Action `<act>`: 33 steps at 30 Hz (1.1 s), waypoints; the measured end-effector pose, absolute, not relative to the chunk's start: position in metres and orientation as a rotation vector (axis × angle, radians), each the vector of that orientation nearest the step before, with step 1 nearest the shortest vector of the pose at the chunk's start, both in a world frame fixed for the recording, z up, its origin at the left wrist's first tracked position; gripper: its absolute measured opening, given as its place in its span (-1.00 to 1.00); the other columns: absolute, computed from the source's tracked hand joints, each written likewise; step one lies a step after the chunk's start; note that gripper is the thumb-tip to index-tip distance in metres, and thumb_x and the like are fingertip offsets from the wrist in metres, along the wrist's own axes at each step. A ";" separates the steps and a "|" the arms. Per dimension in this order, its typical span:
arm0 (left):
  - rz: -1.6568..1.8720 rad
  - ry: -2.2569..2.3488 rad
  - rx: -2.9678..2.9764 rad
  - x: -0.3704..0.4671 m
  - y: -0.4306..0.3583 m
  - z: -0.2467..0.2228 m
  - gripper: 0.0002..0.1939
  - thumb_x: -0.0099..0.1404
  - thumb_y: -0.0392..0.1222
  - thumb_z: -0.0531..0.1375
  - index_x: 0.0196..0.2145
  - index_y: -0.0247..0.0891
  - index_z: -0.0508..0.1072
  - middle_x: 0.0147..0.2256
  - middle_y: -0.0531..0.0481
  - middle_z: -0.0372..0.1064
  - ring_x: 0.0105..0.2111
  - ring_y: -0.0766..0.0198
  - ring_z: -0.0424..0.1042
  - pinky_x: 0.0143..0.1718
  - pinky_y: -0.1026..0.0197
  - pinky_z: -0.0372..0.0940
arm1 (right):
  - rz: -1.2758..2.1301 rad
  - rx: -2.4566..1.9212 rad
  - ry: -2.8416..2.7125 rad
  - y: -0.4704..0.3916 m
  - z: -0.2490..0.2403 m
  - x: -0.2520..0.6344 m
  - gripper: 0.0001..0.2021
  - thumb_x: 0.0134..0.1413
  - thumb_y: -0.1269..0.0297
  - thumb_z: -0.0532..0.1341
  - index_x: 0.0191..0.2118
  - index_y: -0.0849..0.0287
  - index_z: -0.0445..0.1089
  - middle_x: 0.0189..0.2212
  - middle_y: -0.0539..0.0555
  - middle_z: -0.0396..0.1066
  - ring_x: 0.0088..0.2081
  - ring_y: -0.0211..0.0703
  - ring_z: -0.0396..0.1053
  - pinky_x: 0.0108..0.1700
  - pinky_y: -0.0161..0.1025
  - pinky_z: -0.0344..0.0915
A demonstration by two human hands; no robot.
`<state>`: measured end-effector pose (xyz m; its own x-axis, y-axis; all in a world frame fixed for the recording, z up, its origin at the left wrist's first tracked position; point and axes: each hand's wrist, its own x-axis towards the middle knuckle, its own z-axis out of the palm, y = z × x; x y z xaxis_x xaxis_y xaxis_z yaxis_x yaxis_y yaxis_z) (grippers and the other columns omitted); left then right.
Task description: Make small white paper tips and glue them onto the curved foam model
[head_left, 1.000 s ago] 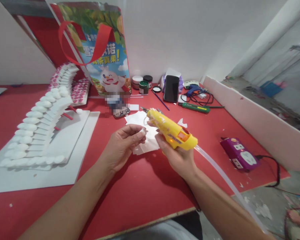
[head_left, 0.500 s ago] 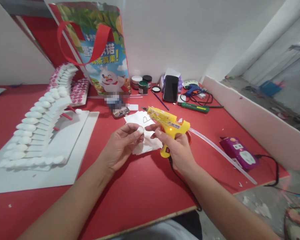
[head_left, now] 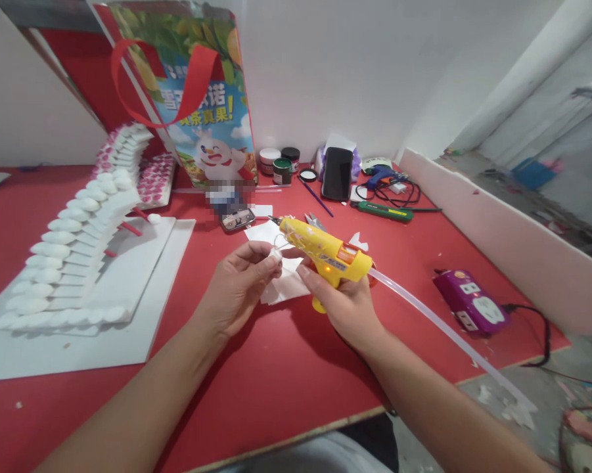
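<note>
A small white piece [head_left: 274, 253] is pinched between the thumb and fingers of my left hand [head_left: 244, 282]. My right hand [head_left: 347, 299] is wrapped round the handle of a yellow glue gun [head_left: 320, 246] with its orange light on. The gun's nozzle points left, just above the white piece, and a long clear glue stick [head_left: 424, 309] sticks out of its back. Beneath the hands lie white paper sheets [head_left: 288, 282]. To the left, a curved row of white oval-tipped pieces [head_left: 62, 236] rests on white boards [head_left: 165, 263].
A colourful bag [head_left: 207, 98] stands at the back left. Behind the gun are paint jars [head_left: 282, 171], a phone [head_left: 336, 174], a green tool [head_left: 384, 211] and pliers [head_left: 314, 221]. A purple power socket [head_left: 473, 302] sits at the right; a low white wall [head_left: 483, 217] edges the table.
The glue gun has shifted slightly left and tilted, its nozzle now nearer the white piece. Pliers behind it have come into view. My left hand has hardly moved.
</note>
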<state>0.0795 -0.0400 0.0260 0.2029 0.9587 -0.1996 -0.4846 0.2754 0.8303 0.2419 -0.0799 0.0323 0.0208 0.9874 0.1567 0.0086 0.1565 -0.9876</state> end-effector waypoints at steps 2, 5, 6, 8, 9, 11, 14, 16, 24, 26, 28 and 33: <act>1.154 0.829 0.720 0.080 -0.040 0.025 -0.68 -0.09 -0.18 0.57 -0.40 -0.27 0.59 -0.39 0.02 0.51 -0.44 0.39 0.39 -0.32 0.32 0.32 | 1.064 -1.106 -1.282 -0.080 0.032 0.242 -0.86 0.19 0.16 0.32 -0.28 0.12 0.51 -0.37 0.04 0.50 -0.31 -0.13 0.41 -0.24 -0.20 0.39; 1.183 0.840 0.754 0.081 -0.041 0.024 -0.70 -0.07 -0.19 0.56 -0.40 -0.26 0.58 -0.39 0.03 0.50 -0.43 0.38 0.39 -0.32 0.31 0.32 | 1.060 -1.106 -1.288 -0.081 0.032 0.242 -0.86 0.20 0.16 0.31 -0.26 0.12 0.52 -0.37 0.04 0.50 -0.32 -0.14 0.39 -0.26 -0.21 0.38; 1.201 0.846 0.773 0.081 -0.041 0.024 -0.71 -0.06 -0.19 0.55 -0.39 -0.25 0.58 -0.39 0.04 0.49 -0.43 0.38 0.39 -0.32 0.30 0.31 | 1.059 -1.103 -1.293 -0.081 0.032 0.242 -0.85 0.21 0.16 0.31 -0.25 0.11 0.53 -0.37 0.04 0.51 -0.32 -0.14 0.40 -0.26 -0.21 0.38; 1.242 0.857 0.820 0.081 -0.041 0.023 -0.73 -0.03 -0.21 0.53 -0.37 -0.23 0.59 -0.39 0.05 0.49 -0.42 0.37 0.38 -0.31 0.29 0.32 | 1.059 -1.095 -1.303 -0.081 0.033 0.242 -0.84 0.21 0.15 0.31 -0.20 0.11 0.55 -0.34 0.05 0.52 -0.30 -0.13 0.41 -0.25 -0.21 0.39; 1.264 0.862 0.849 0.080 -0.042 0.022 -0.74 -0.02 -0.22 0.52 -0.36 -0.22 0.60 -0.39 0.06 0.48 -0.41 0.36 0.39 -0.30 0.28 0.32 | 1.060 -1.092 -1.306 -0.081 0.033 0.242 -0.83 0.21 0.15 0.31 -0.18 0.11 0.55 -0.33 0.05 0.53 -0.29 -0.13 0.42 -0.25 -0.20 0.39; 1.299 0.874 0.917 0.079 -0.042 0.021 -0.75 0.01 -0.24 0.51 -0.33 -0.19 0.60 -0.36 0.06 0.49 -0.36 0.34 0.42 -0.25 0.26 0.33 | 1.069 -1.093 -1.294 -0.081 0.033 0.242 -0.83 0.21 0.15 0.32 -0.18 0.11 0.56 -0.31 0.05 0.55 -0.29 -0.13 0.42 -0.24 -0.20 0.39; 1.340 0.886 1.078 0.077 -0.043 0.020 -0.79 0.08 -0.26 0.48 -0.31 -0.18 0.58 -0.29 0.05 0.48 -0.27 0.29 0.45 -0.18 0.24 0.35 | 1.119 -1.057 -1.217 -0.079 0.033 0.242 -0.86 0.20 0.17 0.32 -0.21 0.11 0.55 -0.24 0.06 0.57 -0.25 -0.14 0.44 -0.19 -0.20 0.39; 1.380 0.893 1.226 0.077 -0.043 0.021 -0.82 0.12 -0.27 0.46 -0.31 -0.19 0.57 -0.28 0.04 0.48 -0.26 0.28 0.46 -0.18 0.23 0.36 | 1.161 -1.000 -1.155 -0.077 0.033 0.242 -0.89 0.20 0.20 0.33 -0.25 0.10 0.55 -0.22 0.05 0.59 -0.22 -0.15 0.45 -0.14 -0.21 0.39; 1.467 0.891 1.490 0.075 -0.041 0.018 -0.83 0.18 -0.34 0.41 -0.27 -0.22 0.54 -0.27 0.04 0.48 -0.26 0.33 0.46 -0.18 0.30 0.36 | 1.198 -0.944 -0.950 -0.071 0.031 0.246 -0.93 0.12 0.25 0.38 -0.32 0.11 0.55 -0.28 0.02 0.60 -0.30 -0.22 0.42 -0.16 -0.26 0.38; 1.451 0.889 1.509 0.076 -0.042 0.018 -0.84 0.18 -0.34 0.40 -0.27 -0.23 0.54 -0.27 0.03 0.48 -0.25 0.33 0.46 -0.17 0.29 0.37 | 1.212 -0.951 -0.923 -0.070 0.031 0.247 -0.92 0.11 0.25 0.39 -0.31 0.12 0.55 -0.25 0.03 0.60 -0.30 -0.22 0.43 -0.15 -0.25 0.38; 1.440 0.886 1.505 0.076 -0.043 0.018 -0.83 0.17 -0.34 0.41 -0.28 -0.24 0.54 -0.28 0.03 0.48 -0.25 0.32 0.47 -0.18 0.28 0.37 | 1.226 -0.959 -0.929 -0.070 0.031 0.247 -0.91 0.11 0.25 0.39 -0.31 0.13 0.55 -0.24 0.04 0.60 -0.29 -0.22 0.43 -0.14 -0.25 0.39; 1.399 0.891 1.412 0.078 -0.044 0.019 -0.79 0.14 -0.31 0.44 -0.25 -0.25 0.55 -0.29 0.03 0.50 -0.30 0.32 0.48 -0.21 0.27 0.39 | 1.257 -0.920 -0.954 -0.070 0.029 0.247 -0.92 0.14 0.26 0.37 -0.29 0.14 0.54 -0.23 0.06 0.60 -0.28 -0.21 0.47 -0.12 -0.23 0.40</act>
<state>0.0782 -0.0442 0.0188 0.0895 0.9439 0.3178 -0.1110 -0.3077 0.9450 0.2472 -0.0702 0.0293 0.0650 0.9953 0.0711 -0.3359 0.0890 -0.9377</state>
